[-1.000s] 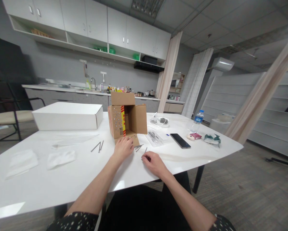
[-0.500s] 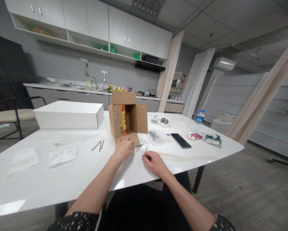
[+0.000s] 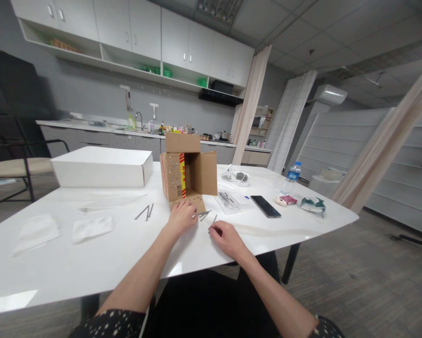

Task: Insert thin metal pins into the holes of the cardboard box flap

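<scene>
My left hand [image 3: 181, 218] rests with loosely bent fingers on the lower front flap of an open cardboard box [image 3: 172, 176], which lies on its side facing me. Several long metal nails [image 3: 204, 215] lie just right of its fingertips; their near ends are partly hidden. My right hand [image 3: 226, 238] is curled on the white table, thumb and fingers pinched together. A thin nail [image 3: 215, 219] sticks out past these fingers, its lower part hidden by them. Farther left on the table lie more loose nails [image 3: 148, 212].
Behind my right hand are a clear bag of metal pieces [image 3: 228, 202] and a black phone [image 3: 265, 206]. A water bottle [image 3: 292, 177], a red-and-white packet [image 3: 286, 200] and a green-white wrapper [image 3: 312, 205] stand farther right. Left are a white box [image 3: 101, 169] and folded white cloths [image 3: 93, 229].
Both hands hold almost the same place and pose. The whole view has shifted very slightly; no object has visibly moved on the table.
</scene>
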A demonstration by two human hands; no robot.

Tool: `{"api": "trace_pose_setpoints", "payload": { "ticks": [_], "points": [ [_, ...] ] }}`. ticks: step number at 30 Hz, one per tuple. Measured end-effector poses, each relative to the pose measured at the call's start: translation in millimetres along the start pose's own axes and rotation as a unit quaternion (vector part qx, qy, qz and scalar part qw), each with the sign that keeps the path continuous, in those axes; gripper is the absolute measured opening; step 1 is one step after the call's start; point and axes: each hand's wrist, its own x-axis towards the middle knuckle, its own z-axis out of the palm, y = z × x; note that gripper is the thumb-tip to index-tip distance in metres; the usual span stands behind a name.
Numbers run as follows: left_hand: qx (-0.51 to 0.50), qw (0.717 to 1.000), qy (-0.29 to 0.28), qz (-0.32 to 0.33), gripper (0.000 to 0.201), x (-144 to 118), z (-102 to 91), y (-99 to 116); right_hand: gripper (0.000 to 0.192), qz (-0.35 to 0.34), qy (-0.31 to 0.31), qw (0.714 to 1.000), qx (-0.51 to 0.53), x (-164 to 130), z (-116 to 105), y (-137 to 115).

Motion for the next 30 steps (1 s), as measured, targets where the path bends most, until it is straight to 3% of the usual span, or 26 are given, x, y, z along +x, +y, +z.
{"api": "trace_pose_setpoints", "payload": {
  "ticks": [30],
  "points": [
    [0.028, 0.999, -0.003, 0.023, 0.020, 0.3, 3.9, -2.6, 0.017, 0.000, 0.003, 1.000, 0.000, -0.2, -0.9, -0.6]
  ]
}}
